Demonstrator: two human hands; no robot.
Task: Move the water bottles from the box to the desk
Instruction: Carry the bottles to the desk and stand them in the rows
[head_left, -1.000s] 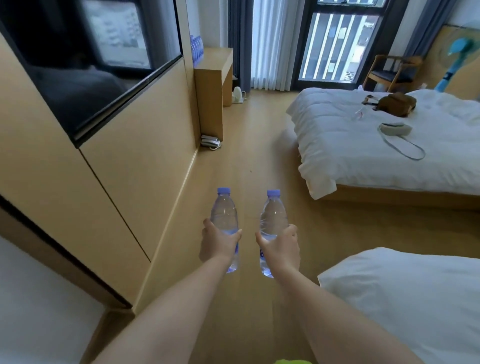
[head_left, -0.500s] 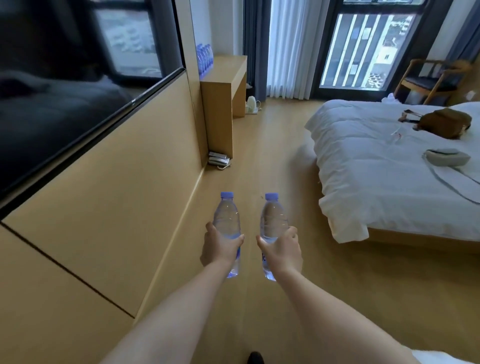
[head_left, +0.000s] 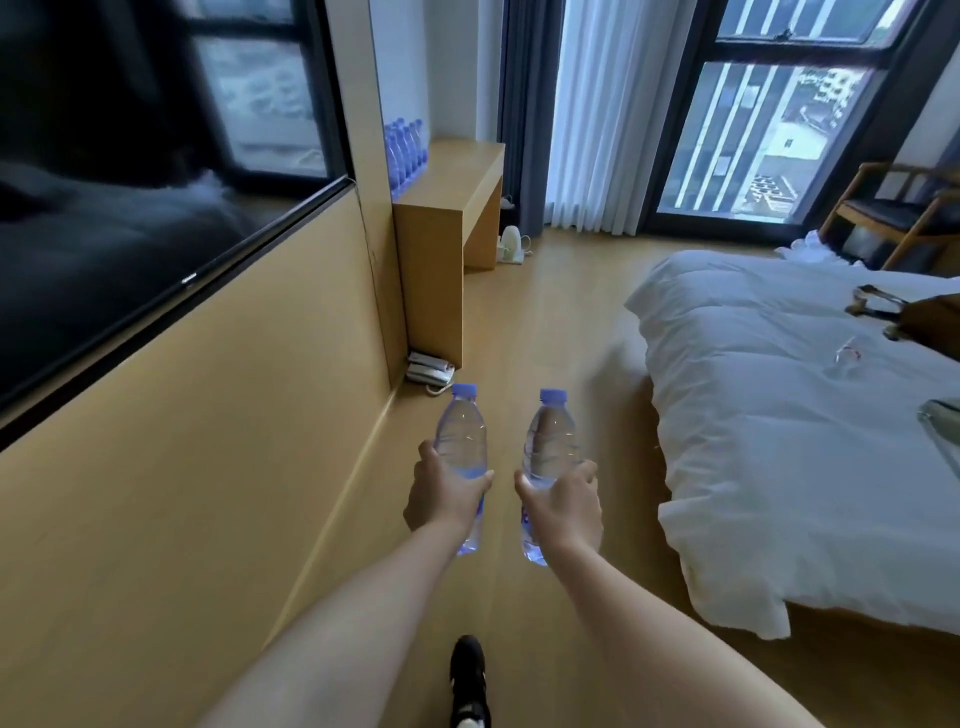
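Two water bottles ride upright, the left hand (head_left: 445, 493) wrapped round the left bottle (head_left: 462, 457) and the right hand (head_left: 563, 501) round the right bottle (head_left: 549, 452). Over the last second the desk surface (head_left: 457, 174) has drawn closer as the person walks down the floor (head_left: 545, 322), so the carry is likely near its end. A row of bottles (head_left: 405, 150) already stands there. A telephone (head_left: 428, 368) lies by the desk's foot, the bed (head_left: 779, 415) crowds the right; the aisle looks passable.
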